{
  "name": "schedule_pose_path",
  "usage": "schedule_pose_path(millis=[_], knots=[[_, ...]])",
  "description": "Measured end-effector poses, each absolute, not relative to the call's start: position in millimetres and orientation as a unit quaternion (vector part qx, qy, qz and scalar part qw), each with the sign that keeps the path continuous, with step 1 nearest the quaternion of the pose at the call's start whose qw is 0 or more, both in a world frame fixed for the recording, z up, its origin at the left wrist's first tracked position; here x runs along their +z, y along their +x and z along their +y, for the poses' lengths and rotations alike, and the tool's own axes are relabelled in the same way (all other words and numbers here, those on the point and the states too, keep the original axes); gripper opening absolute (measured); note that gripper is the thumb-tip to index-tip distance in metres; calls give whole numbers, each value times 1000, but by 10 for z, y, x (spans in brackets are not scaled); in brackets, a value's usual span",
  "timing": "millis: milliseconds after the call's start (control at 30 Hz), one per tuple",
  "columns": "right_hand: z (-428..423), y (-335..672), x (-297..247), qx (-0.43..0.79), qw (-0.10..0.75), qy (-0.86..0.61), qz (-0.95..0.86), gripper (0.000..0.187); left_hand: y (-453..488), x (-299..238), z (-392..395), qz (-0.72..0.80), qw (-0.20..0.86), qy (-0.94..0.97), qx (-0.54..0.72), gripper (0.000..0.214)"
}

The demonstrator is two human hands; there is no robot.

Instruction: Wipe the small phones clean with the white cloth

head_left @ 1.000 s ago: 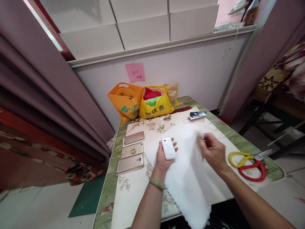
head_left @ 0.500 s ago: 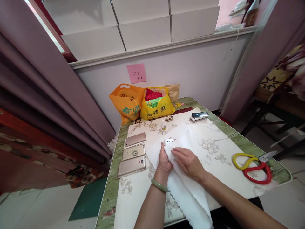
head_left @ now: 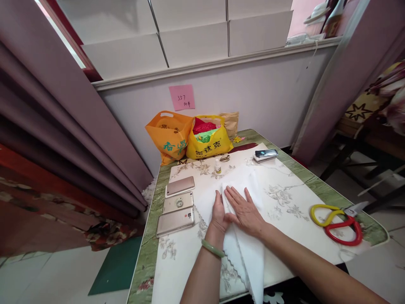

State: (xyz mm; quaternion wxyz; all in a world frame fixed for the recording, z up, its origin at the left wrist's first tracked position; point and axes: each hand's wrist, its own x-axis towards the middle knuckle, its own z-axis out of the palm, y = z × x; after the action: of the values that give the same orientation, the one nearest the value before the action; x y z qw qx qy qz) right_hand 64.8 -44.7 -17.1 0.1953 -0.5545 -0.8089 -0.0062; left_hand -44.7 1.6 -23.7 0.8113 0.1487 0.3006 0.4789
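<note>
My left hand [head_left: 219, 214], with a green bangle [head_left: 212, 248] on its wrist, is curled under and along the side of a phone covered by white cloth. The phone itself is hidden now, and so are most of the left fingers. My right hand [head_left: 245, 211] lies flat on top of the cloth, fingers stretched and slightly spread, its thumb reaching toward the left palm. The white cloth [head_left: 249, 257] has a scalloped edge and hangs over the table's near edge. To the left, three phones with gold or pinkish backs lie in a column, including one with a ring holder [head_left: 179, 203].
Large scissors [head_left: 337, 223] with yellow and red handles lie at the right. A black phone-like device [head_left: 265, 153] rests on a white one at the back right. A small bottle [head_left: 218, 166], an orange bag [head_left: 169, 137] and a yellow bag [head_left: 209, 145] stand toward the wall.
The cloth now covers the white phone's top end, which showed before. My right hand has flattened over it with fingers spread, and the hanging cloth has shifted left.
</note>
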Motion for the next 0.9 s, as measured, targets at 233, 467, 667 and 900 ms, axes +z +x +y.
schedule_pose_path(millis=[233, 467, 667, 900], knots=[[-1042, 724, -118, 35, 175, -470, -865, 80, -466, -139, -8, 250, 849, 142, 444, 58], [-560, 733, -53, 1, 181, -477, -860, 71, -464, -165, -5, 321, 827, 119, 446, 55], [-275, 675, -102, 6, 190, -575, -796, 71, -445, -204, -9, 293, 827, 149, 457, 40], [-906, 725, -196, -3, 197, -490, -849, 81, -445, -207, 25, 256, 852, 115, 441, 47]])
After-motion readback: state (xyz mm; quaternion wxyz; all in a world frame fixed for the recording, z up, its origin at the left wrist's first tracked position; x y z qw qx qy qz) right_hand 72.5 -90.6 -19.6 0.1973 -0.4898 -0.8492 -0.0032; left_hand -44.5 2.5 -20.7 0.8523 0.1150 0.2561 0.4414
